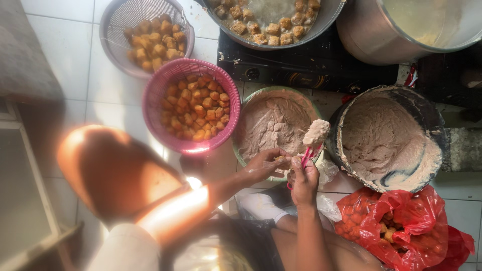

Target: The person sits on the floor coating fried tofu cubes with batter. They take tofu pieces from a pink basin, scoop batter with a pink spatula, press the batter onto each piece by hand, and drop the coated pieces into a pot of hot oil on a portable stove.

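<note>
**Two hands at work over the paste bowls**

Two bare hands meet at the near rim of a green-rimmed bowl [251, 103] filled with pale grey-brown paste. The left hand [263, 164] is curled around a small golden piece, probably a fried tofu puff [282, 161] (it is mostly hidden by the fingers, so its shape is hard to make out). The right hand [304, 181] has its grip closed on the handle of a pink spoon [307, 156], which stands tilted upward with a heaped lump of paste [317, 132] on its tip, just above the gap between the two bowls.

Just to the right stands a dark bucket [432, 120] also full of the same paste, its surface smeared and scooped. Below it lies an open red plastic bag [401, 211] holding more golden fried pieces.

To the left of the green-rimmed bowl sits a pink plastic basket [153, 108] heaped with fried tofu puffs, and beyond it a metal mesh strainer [120, 30] holds a smaller heap. At the top edge a wok [329, 17] with pieces frying in oil rests on a black stove [311, 62], beside a large metal pot [366, 35]. Everything stands on a white tiled floor [65, 55].
</note>
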